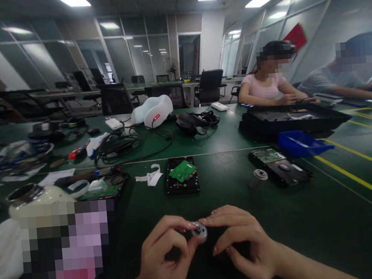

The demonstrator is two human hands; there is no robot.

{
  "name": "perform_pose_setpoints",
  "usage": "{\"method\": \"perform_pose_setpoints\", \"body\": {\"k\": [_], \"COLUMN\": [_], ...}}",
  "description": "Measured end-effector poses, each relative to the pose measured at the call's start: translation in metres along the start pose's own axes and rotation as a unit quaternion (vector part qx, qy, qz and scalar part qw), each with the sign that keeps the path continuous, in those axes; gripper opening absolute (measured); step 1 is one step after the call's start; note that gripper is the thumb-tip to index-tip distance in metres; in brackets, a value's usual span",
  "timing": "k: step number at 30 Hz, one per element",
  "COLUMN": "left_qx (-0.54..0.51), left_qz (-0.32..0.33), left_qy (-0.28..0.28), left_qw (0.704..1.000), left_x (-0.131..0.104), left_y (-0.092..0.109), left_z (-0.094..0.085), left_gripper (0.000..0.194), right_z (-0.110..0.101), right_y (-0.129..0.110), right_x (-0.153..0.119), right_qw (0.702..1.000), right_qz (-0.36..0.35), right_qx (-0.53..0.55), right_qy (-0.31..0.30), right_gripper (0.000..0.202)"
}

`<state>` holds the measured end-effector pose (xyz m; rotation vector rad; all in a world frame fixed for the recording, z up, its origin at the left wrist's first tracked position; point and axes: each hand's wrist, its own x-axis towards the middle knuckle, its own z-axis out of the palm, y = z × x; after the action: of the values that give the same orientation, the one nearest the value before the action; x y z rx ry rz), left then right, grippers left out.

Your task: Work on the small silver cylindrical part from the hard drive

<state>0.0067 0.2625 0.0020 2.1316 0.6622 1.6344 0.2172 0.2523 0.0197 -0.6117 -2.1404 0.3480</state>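
My left hand [165,253] pinches a small round metal part [200,233] between thumb and fingers, low in the middle of the view. The part has a dark hub and small holes on its face. My right hand [245,242] is beside it, its index fingertip at the part's upper edge and its thumb and other fingers apart. Beyond my hands lies a hard drive [173,187] with a loose green circuit board [182,171] on top. A small metal cylinder [258,179] stands to the right, next to another hard drive [288,170].
A blue tray [302,144] and a black bin [294,122] stand at the right, with two people behind. Torn white paper [150,176] lies left of centre. A cream jar [43,202], cables [118,142], a neck pillow [153,112] and a headset [196,122] occupy the left and back.
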Motion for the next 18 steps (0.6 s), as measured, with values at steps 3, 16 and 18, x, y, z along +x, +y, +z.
{"method": "perform_pose_setpoints", "body": {"k": [3,16,18], "left_qx": [-0.010,-0.015,-0.013], "left_qz": [-0.005,-0.003,-0.003], "left_qy": [-0.009,-0.017,-0.018], "left_qw": [1.000,1.000,1.000], "left_x": [-0.0010,-0.0020,-0.0024], "left_y": [-0.0004,-0.0016,-0.0020], "left_z": [0.0002,-0.0010,-0.0011], "left_gripper": [0.027,0.029,0.029], "right_z": [-0.0001,-0.0008,-0.0010], "right_y": [0.0000,0.0038,0.0039], "right_x": [0.0003,-0.0002,-0.0002], "right_qw": [1.000,0.993,0.993], "right_qz": [0.006,0.056,0.063], "right_qx": [0.006,0.096,0.100], "right_qy": [0.001,-0.023,-0.024], "right_gripper": [0.031,0.024,0.024]}}
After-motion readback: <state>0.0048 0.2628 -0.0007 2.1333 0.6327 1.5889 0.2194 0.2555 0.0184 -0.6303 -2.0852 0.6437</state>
